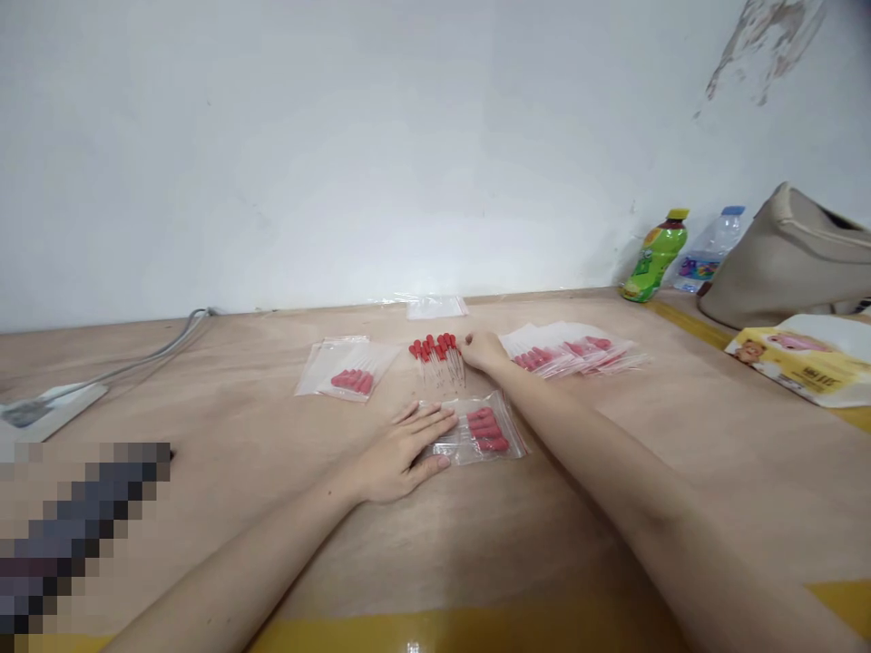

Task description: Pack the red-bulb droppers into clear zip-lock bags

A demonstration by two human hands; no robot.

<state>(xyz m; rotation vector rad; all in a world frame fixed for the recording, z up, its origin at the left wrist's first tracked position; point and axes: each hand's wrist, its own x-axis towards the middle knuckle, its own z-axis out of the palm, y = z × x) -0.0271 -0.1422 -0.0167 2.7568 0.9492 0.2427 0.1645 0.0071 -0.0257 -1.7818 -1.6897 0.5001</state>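
Note:
My left hand (403, 451) lies flat with fingers stretched out on the left end of a clear plastic bag (484, 430) holding red-capped pieces. My right hand (482, 350) reaches further back, fingers curled at the right edge of a loose bunch of red-tipped pins (436, 352) lying on the wooden table (680, 435). I cannot make out whether it grips any of them. A filled bag (348, 367) lies to the left of the bunch. A fanned stack of filled bags (572, 349) lies to its right.
Empty clear bags (436, 307) lie by the wall. At the right stand a green bottle (657, 256), a water bottle (711, 249), a beige bag (789, 258) and a yellow packet (803, 358). A power strip with cable (51, 405) lies at the left.

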